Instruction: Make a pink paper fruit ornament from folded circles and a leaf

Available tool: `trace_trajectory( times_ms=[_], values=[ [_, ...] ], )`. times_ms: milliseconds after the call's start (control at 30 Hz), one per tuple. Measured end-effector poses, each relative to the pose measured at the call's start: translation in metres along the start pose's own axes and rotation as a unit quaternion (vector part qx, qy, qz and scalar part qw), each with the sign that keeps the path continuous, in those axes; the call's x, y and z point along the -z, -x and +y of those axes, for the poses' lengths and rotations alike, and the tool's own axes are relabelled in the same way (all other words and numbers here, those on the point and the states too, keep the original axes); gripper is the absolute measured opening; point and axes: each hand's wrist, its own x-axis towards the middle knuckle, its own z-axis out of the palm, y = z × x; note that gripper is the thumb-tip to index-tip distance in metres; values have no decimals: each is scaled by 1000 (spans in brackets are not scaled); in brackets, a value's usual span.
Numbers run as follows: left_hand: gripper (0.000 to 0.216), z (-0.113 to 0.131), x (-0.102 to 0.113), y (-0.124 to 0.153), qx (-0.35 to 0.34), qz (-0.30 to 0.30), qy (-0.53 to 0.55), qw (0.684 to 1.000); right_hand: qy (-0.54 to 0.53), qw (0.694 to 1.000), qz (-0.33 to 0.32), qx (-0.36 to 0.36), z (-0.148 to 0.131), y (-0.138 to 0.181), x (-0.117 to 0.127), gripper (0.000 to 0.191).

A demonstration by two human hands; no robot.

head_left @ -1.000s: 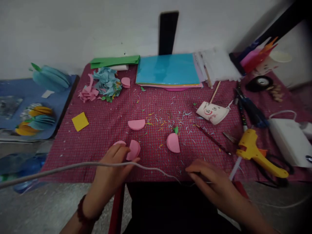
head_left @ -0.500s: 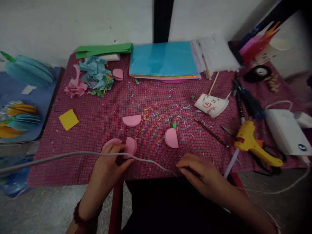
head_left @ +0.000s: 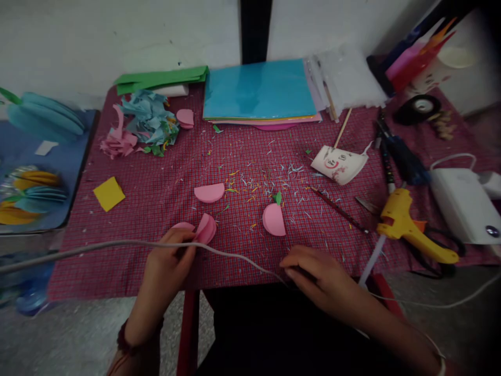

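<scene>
My left hand is at the near edge of the table, thumb and fingers closed on a folded pink paper half-circle whose layers fan apart. A second pink half-circle lies behind those fingers, partly hidden. My right hand hovers by the table's front edge, its fingertips pinched together; whatever is in them, if anything, does not show. Flat on the cloth beyond the hands are a pink half-circle and a pink folded piece topped by a green paper leaf.
A grey cable crosses in front of my left hand. To the right lie a yellow glue gun, a pencil, scissors and a paper cup. Behind are blue paper sheets, crumpled scraps and a yellow square.
My left thumb has drawn in toward the fingers, and the pink half-circle there has tilted up and opened its layers. The right hand keeps its pinch, almost unmoved. The view has shifted slightly.
</scene>
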Motion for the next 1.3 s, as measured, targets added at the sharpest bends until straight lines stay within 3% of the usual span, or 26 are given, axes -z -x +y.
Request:
trace_trajectory(
  times_ms=[133,233,467,533,600,667,767,867,967,1033,1133,1200,1300],
  values=[
    [1,15,-4,2,17,97,-52,994,-24,1000,4,-19,-10,-10,0,15],
    [9,24,-7,2,8,171,-58,983,-49,998,17,-27,-24,-29,-2,14],
    [20,22,-1,-9,-56,304,-145,940,-98,995,-3,-5,-45,-78,-17,15],
    [20,24,2,-9,-45,334,-103,936,-100,995,-17,-6,-45,-83,-22,15],
    [20,29,3,-8,-14,350,21,937,-104,994,-22,-6,-44,-86,-26,14],
    [17,33,3,-8,20,345,151,926,-116,993,-4,-6,-43,-90,-29,18],
    [13,39,1,-13,74,316,258,910,-152,987,45,11,-44,-104,-29,36],
    [30,47,0,-23,117,255,343,896,-230,971,50,37,-47,-122,-26,48],
    [35,59,1,-33,122,187,428,876,-329,943,35,27,-51,-136,-21,23],
    [33,66,3,-39,131,152,530,824,-377,925,41,-17,-51,-139,-16,6],
    [35,72,5,-44,157,128,650,732,-422,902,54,-79,-46,-135,-7,7],
    [35,73,4,-44,183,99,684,699,-423,902,59,-65,-43,-129,1,9],
    [34,76,-2,-42,218,17,712,668,-351,934,69,13,-41,-116,12,6]
  ],
)
